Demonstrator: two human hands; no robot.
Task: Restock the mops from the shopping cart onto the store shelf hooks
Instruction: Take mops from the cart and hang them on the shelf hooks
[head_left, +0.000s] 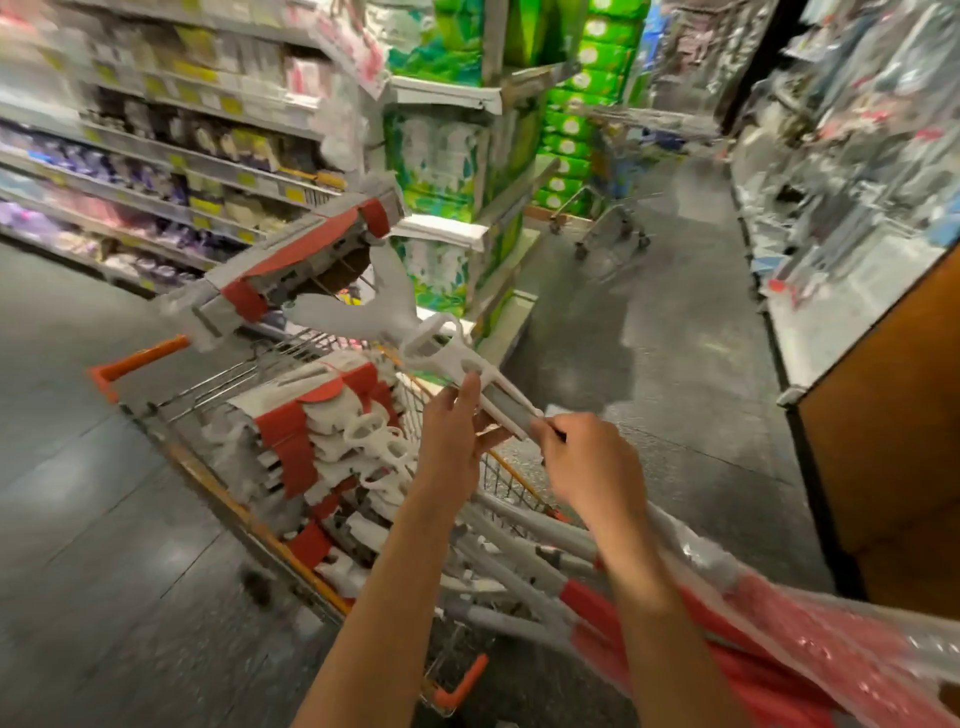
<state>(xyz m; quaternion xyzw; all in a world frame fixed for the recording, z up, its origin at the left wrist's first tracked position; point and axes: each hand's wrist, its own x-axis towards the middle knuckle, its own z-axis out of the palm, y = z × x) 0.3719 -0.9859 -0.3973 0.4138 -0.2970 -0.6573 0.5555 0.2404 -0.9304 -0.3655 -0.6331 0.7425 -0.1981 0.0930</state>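
The orange wire shopping cart is full of red and white mops. Both hands, the left and the right, seem to grip one lifted grey mop.

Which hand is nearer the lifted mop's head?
Left. The left hand holds the handle closer to the mop head; the right hand grips farther down the handle, away from it.

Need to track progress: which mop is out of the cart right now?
The lifted mop, its head raised above the cart, its shaft held by both the left hand and right hand. The other mops lie stacked in the basket.
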